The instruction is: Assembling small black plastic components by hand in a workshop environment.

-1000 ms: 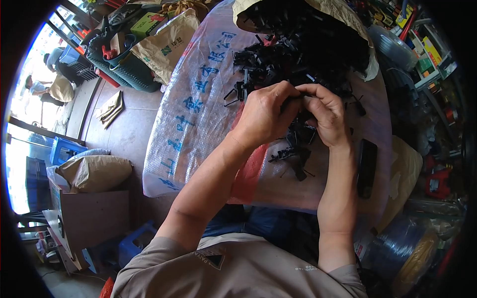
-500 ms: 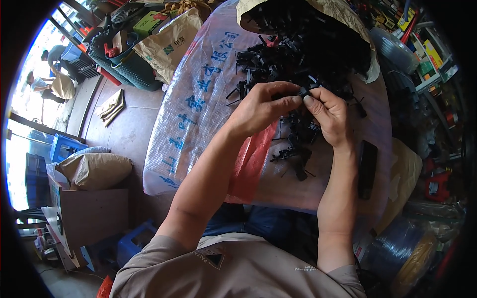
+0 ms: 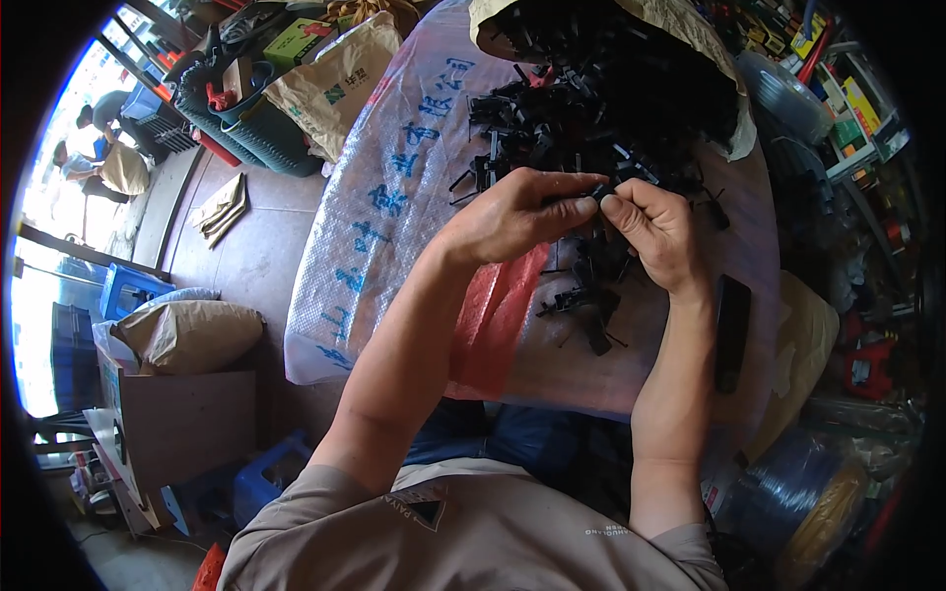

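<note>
Over the table, my left hand (image 3: 527,212) and my right hand (image 3: 658,229) meet fingertip to fingertip. A small black plastic piece (image 3: 600,194) is pinched between the thumbs and forefingers of both; most of it is covered by my fingers, so its exact shape does not show. Beyond my hands spreads a heap of black plastic parts (image 3: 527,113), some with thin rods sticking out. A few more black parts (image 3: 586,305) lie nearer to me, just below my wrists.
A woven plastic sheet (image 3: 345,266) with blue writing and a red stripe covers the table. An open paper sack (image 3: 734,133) lies at the far end, and a dark flat object (image 3: 730,335) near the right edge. A stuffed sack (image 3: 197,335) rests on a box at left. Two people are outside, far left.
Both hands have shifted slightly, the right one a little lower and to the right. The black piece is still held between them, tilted a bit differently.
</note>
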Action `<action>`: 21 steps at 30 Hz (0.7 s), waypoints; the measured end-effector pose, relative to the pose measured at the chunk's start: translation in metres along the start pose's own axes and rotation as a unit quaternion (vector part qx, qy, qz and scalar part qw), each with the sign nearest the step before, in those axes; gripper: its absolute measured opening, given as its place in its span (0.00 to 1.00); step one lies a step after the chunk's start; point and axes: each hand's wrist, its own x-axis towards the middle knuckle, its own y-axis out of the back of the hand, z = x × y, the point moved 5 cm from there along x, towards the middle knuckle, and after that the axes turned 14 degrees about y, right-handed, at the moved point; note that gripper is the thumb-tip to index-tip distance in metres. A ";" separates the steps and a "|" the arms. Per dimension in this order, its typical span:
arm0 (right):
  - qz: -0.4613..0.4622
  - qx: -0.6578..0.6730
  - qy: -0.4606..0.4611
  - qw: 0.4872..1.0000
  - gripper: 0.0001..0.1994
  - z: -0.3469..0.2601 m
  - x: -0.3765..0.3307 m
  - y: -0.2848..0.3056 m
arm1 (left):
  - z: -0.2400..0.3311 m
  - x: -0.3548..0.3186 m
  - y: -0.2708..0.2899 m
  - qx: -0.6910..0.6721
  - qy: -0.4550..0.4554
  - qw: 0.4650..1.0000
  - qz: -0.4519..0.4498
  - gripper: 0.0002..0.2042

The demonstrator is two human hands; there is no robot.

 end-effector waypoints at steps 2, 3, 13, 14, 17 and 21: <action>-0.002 -0.001 -0.002 1.000 0.15 -0.001 0.001 0.000 | 0.004 -0.002 0.000 0.028 0.001 1.000 0.006 0.22; -0.006 0.003 -0.008 1.000 0.16 -0.001 0.001 0.001 | 0.005 -0.003 0.000 0.041 0.002 0.999 0.004 0.22; -0.058 0.024 -0.012 0.998 0.13 0.009 -0.002 -0.004 | 0.005 -0.001 -0.003 0.080 0.003 0.996 0.027 0.18; -0.058 0.023 -0.012 0.998 0.13 0.009 -0.002 -0.004 | 0.003 0.001 -0.004 0.079 0.004 0.997 0.027 0.18; -0.057 0.043 -0.013 0.997 0.12 0.009 -0.002 -0.008 | 0.000 0.004 -0.002 0.092 0.011 0.994 0.052 0.18; -0.006 0.128 -0.098 0.987 0.09 0.007 -0.001 -0.015 | -0.017 0.008 0.007 -0.129 0.057 0.989 0.034 0.17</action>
